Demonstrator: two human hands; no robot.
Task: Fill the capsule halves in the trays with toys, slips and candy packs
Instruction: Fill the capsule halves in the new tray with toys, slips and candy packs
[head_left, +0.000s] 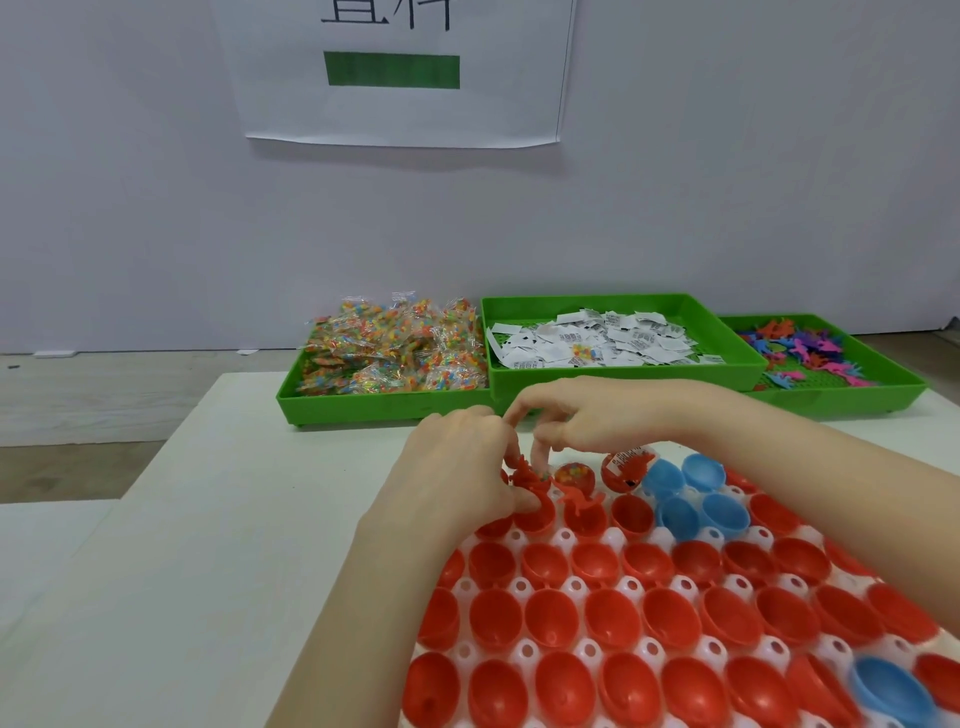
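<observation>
Left hand (462, 467), fingers curled, pinched red toys (524, 475) above a red capsule half (535, 517); right hand (587, 410) arched over it, fingertips down, grip unclear.

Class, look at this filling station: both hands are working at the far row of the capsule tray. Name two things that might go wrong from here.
1. The left hand pinches several red toys together, so two might drop into one red capsule half.
2. The right forearm lies across the white tray, close above the loose blue halves; a sweep might knock them out of place.
</observation>
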